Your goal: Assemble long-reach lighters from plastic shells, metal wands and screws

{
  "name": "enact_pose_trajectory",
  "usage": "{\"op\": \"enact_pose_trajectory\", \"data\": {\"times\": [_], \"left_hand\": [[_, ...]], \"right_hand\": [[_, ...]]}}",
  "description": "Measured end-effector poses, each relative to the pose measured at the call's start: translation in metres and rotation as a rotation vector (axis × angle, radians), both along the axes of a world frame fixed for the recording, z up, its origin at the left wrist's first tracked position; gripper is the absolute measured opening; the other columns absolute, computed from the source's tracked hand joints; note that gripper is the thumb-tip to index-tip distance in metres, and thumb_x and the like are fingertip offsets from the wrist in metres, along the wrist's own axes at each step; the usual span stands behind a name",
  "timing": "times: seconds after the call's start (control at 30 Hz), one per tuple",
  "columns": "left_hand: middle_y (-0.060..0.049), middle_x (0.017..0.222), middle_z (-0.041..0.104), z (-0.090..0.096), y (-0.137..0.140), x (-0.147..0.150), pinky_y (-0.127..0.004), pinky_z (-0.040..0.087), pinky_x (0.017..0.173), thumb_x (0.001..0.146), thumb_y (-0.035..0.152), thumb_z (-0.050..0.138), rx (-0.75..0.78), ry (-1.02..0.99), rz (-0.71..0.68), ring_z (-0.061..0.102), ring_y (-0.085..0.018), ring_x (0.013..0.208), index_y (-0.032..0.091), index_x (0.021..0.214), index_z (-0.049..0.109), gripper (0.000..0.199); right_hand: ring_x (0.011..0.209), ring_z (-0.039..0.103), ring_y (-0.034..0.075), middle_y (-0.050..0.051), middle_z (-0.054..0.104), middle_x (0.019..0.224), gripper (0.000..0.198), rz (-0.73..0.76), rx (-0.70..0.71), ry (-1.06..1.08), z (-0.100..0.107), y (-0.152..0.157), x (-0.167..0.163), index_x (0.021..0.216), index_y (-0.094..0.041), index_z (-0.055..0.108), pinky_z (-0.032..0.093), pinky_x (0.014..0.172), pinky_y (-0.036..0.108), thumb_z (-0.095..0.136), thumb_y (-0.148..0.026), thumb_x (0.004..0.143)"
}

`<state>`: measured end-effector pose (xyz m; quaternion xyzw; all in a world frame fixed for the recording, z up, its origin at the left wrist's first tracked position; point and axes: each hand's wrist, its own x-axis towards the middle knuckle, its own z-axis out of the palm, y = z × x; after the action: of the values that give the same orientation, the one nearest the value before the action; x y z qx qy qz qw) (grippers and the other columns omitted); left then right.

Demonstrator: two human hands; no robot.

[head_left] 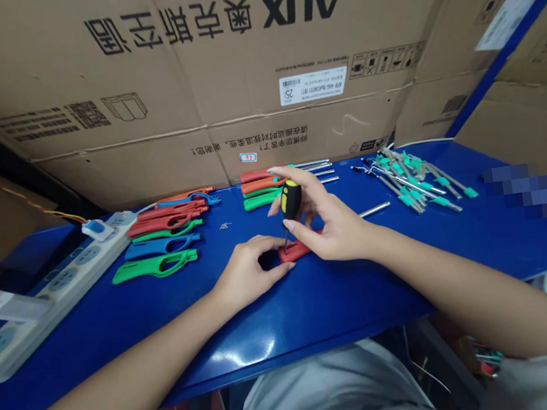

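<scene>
In my right hand (322,215) is a small black and yellow screwdriver (292,201), held nearly upright with its tip down on a red lighter (294,250). The lighter lies flat on the blue table, its metal tube pointing right past my right hand, which hides its middle. My left hand (251,268) pinches the lighter's left end between thumb and fingers. Just behind my hands lie several assembled lighters (261,184) with metal tubes, in red, orange and green. Off to the left is a row of coloured lighter bodies (160,265) without visible tubes.
A pile of metal tubes with green parts and wires (414,180) lies at the back right. A white power strip (62,286) with plugs runs along the left. Cardboard (239,95) stands upright behind the blue table (365,287). A small bent wire piece (225,225) lies mid-table.
</scene>
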<state>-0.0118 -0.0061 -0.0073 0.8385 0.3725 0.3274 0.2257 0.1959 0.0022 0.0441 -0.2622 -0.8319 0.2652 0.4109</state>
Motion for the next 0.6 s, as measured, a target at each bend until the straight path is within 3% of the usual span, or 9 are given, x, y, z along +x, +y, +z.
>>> {"op": "enact_pose_trajectory", "data": {"times": [0.13,0.37,0.5,0.6], "left_hand": [[-0.002,0.097,0.077,-0.0015,-0.0015,0.0013,-0.032,0.056,0.086,0.079,0.024,0.080,-0.024,-0.022,0.002,0.072,-0.020,0.090,0.019,0.099,0.071,0.022],[-0.003,0.095,0.076,-0.0021,-0.0026,0.0042,-0.033,0.055,0.085,0.079,0.026,0.081,-0.042,-0.030,0.006,0.072,-0.021,0.089,0.019,0.094,0.070,0.020],[-0.002,0.094,0.075,-0.0013,-0.0030,0.0061,-0.033,0.055,0.084,0.079,0.025,0.080,-0.065,-0.034,-0.002,0.071,-0.020,0.087,0.019,0.094,0.069,0.020],[-0.003,0.094,0.075,-0.0013,-0.0037,0.0072,-0.033,0.054,0.085,0.079,0.025,0.080,-0.070,-0.037,-0.013,0.071,-0.020,0.088,0.019,0.093,0.068,0.019]], "right_hand": [[0.075,0.066,0.016,0.008,0.065,0.113,0.066,0.027,-0.022,-0.041,0.0054,0.0005,0.0018,0.154,-0.028,0.018,0.058,0.064,0.030,0.051,-0.026,0.098],[0.085,0.070,0.021,0.009,0.064,0.130,0.059,-0.246,0.279,-0.227,0.0102,-0.0028,0.0029,0.143,-0.027,0.041,0.057,0.069,0.033,0.065,-0.042,0.091],[0.076,0.069,0.014,0.009,0.066,0.127,0.057,-0.107,0.146,-0.124,0.0105,-0.0031,0.0002,0.156,-0.025,0.022,0.058,0.070,0.028,0.043,-0.030,0.103],[0.072,0.069,0.013,0.009,0.066,0.130,0.051,-0.168,0.225,-0.131,0.0098,-0.0008,0.0005,0.148,-0.024,0.038,0.058,0.068,0.027,0.052,-0.033,0.100]]}}
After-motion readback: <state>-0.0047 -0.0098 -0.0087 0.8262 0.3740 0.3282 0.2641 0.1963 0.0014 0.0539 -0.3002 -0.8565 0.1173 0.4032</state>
